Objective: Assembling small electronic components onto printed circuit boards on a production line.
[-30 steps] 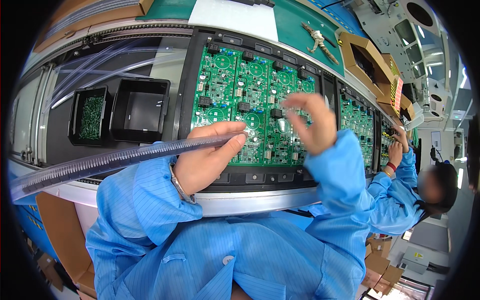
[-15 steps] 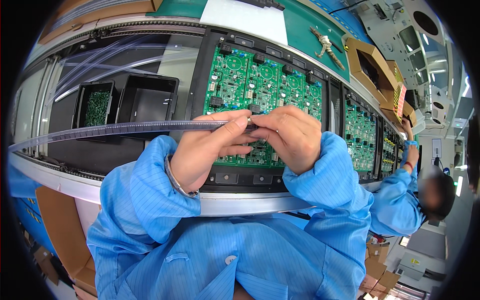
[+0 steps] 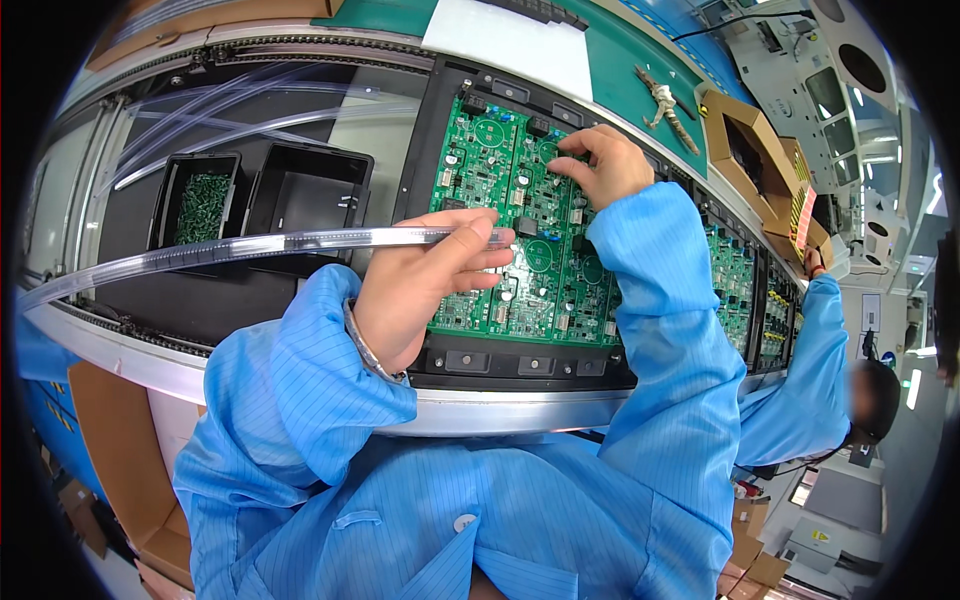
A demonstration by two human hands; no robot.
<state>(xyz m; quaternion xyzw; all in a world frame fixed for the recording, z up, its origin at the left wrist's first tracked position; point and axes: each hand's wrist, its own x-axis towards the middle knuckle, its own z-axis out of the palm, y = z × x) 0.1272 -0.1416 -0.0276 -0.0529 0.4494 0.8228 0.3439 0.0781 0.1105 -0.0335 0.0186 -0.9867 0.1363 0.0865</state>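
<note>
My left hand (image 3: 430, 275) is closed around the end of a long clear plastic tube (image 3: 250, 244), thumb on top. The tube runs off to the left and bends down toward its far end. A panel of green circuit boards (image 3: 480, 290) lies below my hands in a black carrier frame (image 3: 500, 364). My right hand (image 3: 608, 165) is over the far part of this panel, with thumb and forefinger bent toward each other near a black component. Whatever is between those fingertips is too small to make out.
To the left stand a black bin of small green parts (image 3: 205, 208) and a larger black bin (image 3: 312, 195). Clear tubes (image 3: 215, 140) lie behind them. More board panels (image 3: 730, 270) continue right, where a co-worker's arm (image 3: 815, 320) reaches in. Cardboard boxes (image 3: 750, 160) stand at back right.
My right hand has left the tube's end and moved away, right, over the boards. The tube remains in my left hand but looks turned, paler and shinier. The panel sits slightly further right in view.
</note>
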